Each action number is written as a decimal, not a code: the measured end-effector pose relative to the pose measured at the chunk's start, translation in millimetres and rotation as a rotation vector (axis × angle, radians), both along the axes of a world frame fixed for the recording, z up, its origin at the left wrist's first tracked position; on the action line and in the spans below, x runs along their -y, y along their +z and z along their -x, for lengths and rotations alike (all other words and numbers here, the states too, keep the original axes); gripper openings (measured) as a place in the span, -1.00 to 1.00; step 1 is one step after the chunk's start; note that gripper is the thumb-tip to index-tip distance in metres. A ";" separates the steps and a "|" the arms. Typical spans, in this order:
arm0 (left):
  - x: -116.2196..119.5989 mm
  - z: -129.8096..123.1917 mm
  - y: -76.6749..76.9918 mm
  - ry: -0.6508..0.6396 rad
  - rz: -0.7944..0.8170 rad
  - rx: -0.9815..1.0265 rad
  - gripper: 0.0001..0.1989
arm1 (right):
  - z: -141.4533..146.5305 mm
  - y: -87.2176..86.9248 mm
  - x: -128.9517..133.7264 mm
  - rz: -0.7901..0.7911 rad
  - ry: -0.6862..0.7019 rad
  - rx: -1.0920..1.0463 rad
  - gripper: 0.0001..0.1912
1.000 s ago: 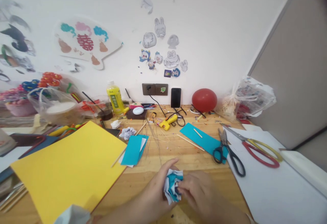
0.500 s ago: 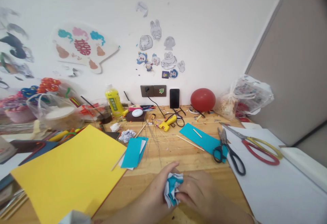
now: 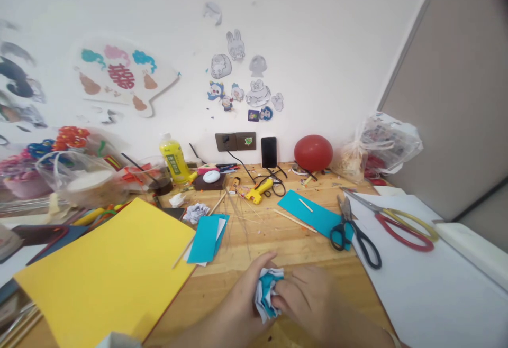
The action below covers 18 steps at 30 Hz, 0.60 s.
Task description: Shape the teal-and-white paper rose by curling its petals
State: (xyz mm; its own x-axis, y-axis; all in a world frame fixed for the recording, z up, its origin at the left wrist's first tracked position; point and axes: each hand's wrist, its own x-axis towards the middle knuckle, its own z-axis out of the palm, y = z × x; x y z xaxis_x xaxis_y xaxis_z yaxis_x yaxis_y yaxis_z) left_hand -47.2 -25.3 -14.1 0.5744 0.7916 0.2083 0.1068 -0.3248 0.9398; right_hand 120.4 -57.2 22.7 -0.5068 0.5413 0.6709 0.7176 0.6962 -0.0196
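While the left hand (image 3: 245, 292) curves part-open round the crumpled blue-and-white paper (image 3: 266, 296) — palm at nine o'clock, one digit arching past the rim at twelve — the right hand (image 3: 307, 292) sits at three o'clock, fingers bent well in, tips almost together and pinching the paper's folds. Underside hidden; cannot tell whether it touches the wooden tabletop (image 3: 246, 242). From the paper: blue slips (image 3: 203, 239) at ten o'clock, black-handled scissors (image 3: 364, 245) at two.

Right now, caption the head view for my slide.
Left hand cradles a crumpled blue-and-white paper bundle; right hand touches it.
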 end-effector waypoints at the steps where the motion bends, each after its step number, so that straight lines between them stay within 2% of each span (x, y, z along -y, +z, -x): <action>1: 0.1 -0.6 1.6 -0.003 0.004 0.007 -0.32 | 0.8 1.3 -0.2 -0.007 -0.001 0.004 -0.63; 4: 0.0 -2.4 10.0 -0.016 0.019 0.019 -0.34 | 2.2 5.8 -1.0 -0.035 -0.037 -0.029 -0.57; 7: -1.0 -2.6 19.6 -0.010 0.056 -0.002 -0.32 | -0.2 9.3 -1.3 0.007 -0.073 -0.113 -0.52; 13: -2.9 0.7 25.1 0.025 0.110 0.009 -0.29 | -9.0 8.4 -4.9 0.288 -0.129 -0.427 -0.67; 18: -3.1 0.9 19.6 -0.011 0.079 0.045 -0.44 | -5.8 4.0 -11.2 0.454 -0.091 -0.596 -0.76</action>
